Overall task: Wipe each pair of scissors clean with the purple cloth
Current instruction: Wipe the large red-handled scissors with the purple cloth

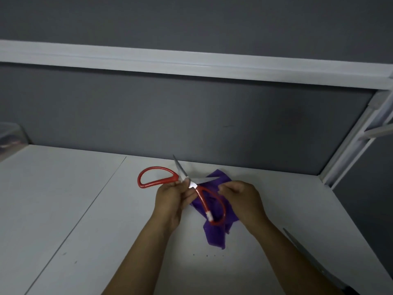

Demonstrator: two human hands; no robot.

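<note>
A white desk (63, 199) is bounded on the far and right sides by dark grey partition panels (191, 116). The panels are crossed by a white rail (191, 64), and the scene is dimly lit.

- Translucent plastic container (9, 133), left edge: cut off, contents blurred.
- Long grey metal blade (314, 260), lower right: dark handle end cut off by the frame.
- Crumpled purple cloth (214, 233): partly hidden under right hand (240, 199).
- Red-handled scissors (192, 185): blade bases partly covered by left hand (172, 196).
- Dark specks (207, 255): too small to identify.

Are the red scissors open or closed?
Open: the red scissors have blades and handle loops splayed wide; the left hand grips near the pivot.
</note>
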